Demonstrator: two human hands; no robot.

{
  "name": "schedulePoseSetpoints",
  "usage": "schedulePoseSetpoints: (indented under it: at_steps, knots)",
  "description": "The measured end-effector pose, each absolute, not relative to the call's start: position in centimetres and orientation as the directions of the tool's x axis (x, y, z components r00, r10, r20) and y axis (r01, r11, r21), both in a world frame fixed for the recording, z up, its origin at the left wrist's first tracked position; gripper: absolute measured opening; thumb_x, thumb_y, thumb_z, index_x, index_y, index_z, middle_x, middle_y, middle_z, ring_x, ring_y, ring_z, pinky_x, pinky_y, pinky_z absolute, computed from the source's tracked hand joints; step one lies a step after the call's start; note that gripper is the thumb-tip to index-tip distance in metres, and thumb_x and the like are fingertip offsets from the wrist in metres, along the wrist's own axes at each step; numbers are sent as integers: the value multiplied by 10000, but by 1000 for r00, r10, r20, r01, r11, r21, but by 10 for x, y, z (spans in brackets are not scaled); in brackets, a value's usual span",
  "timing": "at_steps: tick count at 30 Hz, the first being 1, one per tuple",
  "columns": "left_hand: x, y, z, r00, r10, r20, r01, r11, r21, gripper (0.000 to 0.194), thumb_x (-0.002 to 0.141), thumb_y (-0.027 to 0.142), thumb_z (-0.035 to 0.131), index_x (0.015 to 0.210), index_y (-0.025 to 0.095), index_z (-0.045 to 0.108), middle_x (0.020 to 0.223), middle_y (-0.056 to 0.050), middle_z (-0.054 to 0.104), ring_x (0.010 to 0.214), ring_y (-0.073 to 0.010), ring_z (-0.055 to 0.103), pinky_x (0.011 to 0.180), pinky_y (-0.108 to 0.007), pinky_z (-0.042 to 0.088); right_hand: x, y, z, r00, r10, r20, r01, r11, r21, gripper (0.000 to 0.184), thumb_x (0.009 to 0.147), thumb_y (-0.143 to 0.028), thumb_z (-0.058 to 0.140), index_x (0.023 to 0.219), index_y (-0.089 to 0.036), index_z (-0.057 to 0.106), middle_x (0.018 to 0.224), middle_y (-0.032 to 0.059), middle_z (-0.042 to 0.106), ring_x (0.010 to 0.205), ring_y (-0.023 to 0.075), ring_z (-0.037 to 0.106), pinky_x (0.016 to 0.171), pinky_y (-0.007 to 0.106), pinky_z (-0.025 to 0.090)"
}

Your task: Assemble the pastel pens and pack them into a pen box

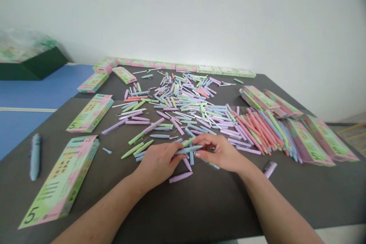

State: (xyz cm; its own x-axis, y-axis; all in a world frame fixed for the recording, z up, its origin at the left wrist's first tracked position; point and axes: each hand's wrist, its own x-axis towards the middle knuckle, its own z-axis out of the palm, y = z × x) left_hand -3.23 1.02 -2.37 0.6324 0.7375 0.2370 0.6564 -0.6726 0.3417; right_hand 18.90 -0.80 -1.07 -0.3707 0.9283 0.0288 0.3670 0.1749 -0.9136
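Note:
Pinched between the thumb and fingers of my left hand [161,164] is a light blue pen barrel [187,150], its pointed end toward the right. My right hand [219,150] curls its thumb and index finger around that pointed end; the exact contact is partly hidden. Both hands are low over the near edge of a loose pile of pastel pen parts [183,103], with green, blue and lilac barrels and white refills. Two lilac pen pieces [180,177] lie just below my hands.
Coral pen barrels [254,129] lie bunched at the right beside printed boxes [310,141]. More boxes [61,179] stand at the left, others [166,65] along the back. A thick blue pen [35,156] lies far left, a lilac piece [270,169] at right. A dark green bin [34,63] sits back left.

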Motion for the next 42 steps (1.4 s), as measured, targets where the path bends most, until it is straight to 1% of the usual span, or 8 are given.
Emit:
schedulePoseSetpoints:
  at_steps: [3, 5, 8, 17, 22, 26, 30, 42]
  knots:
    - [-33, 11, -23, 635, 740, 223, 658, -669, 347, 198, 897, 359, 519, 967, 198, 609, 800, -17, 709, 702, -197, 664, 615, -285, 440, 187, -9, -9, -326, 941, 91, 394, 223, -892, 172, 786, -251, 659, 933, -161, 668, 803, 30, 665, 653, 124, 575, 594, 224, 440]
    - [-33, 11, -24, 637, 738, 220, 659, -670, 341, 204, 899, 364, 513, 966, 195, 607, 790, -18, 706, 707, -199, 664, 621, -285, 440, 186, -8, -11, -302, 949, 87, 424, 216, -880, 106, 794, -229, 643, 858, -156, 686, 763, 28, 664, 642, 124, 573, 589, 225, 437]
    - [-32, 11, -27, 641, 733, 228, 662, -678, 321, 206, 903, 366, 504, 958, 192, 600, 777, -19, 698, 699, -198, 660, 619, -285, 437, 184, -7, -14, -284, 957, 62, 436, 186, -880, 92, 783, -224, 654, 826, -152, 693, 711, 21, 666, 638, 131, 583, 581, 224, 438]
    - [-33, 12, -33, 647, 703, 296, 655, -711, 258, 251, 919, 383, 468, 957, 177, 606, 771, -33, 696, 697, -204, 663, 604, -297, 459, 178, -8, -18, -243, 970, -24, 268, 44, -963, 89, 777, -224, 644, 786, -138, 665, 657, 25, 674, 600, 133, 613, 560, 229, 452]
    - [-35, 15, -28, 616, 729, 301, 656, -685, 316, 386, 908, 453, 467, 1138, 165, 579, 972, -77, 719, 845, -224, 680, 708, -322, 504, 183, -6, -15, -185, 981, -54, 163, -23, -986, 152, 734, -269, 695, 803, -137, 664, 647, 23, 674, 559, 127, 594, 518, 227, 431]
    - [-38, 18, -24, 587, 763, 269, 659, -644, 389, 309, 955, 348, 386, 1024, 187, 641, 928, -46, 726, 819, -201, 682, 693, -302, 506, 188, -5, -9, -127, 992, -26, 168, -4, -986, 165, 707, -267, 722, 794, -136, 674, 615, 11, 660, 516, 110, 557, 485, 218, 398]
    - [-37, 19, -24, 576, 742, 345, 611, -670, 422, 269, 936, 308, 436, 957, 164, 661, 837, -47, 717, 741, -186, 670, 639, -277, 498, 188, -5, -8, -141, 990, -20, 141, 0, -990, 165, 713, -282, 720, 787, -141, 677, 619, 18, 668, 526, 116, 570, 492, 224, 411]
    - [-38, 17, -30, 555, 648, 521, 566, -753, 335, 200, 902, 265, 518, 966, 141, 662, 819, -60, 704, 712, -177, 657, 621, -269, 501, 186, -4, -9, -157, 986, -57, 52, -49, -997, 212, 704, -322, 739, 771, -129, 682, 589, 18, 664, 518, 105, 584, 519, 222, 468]
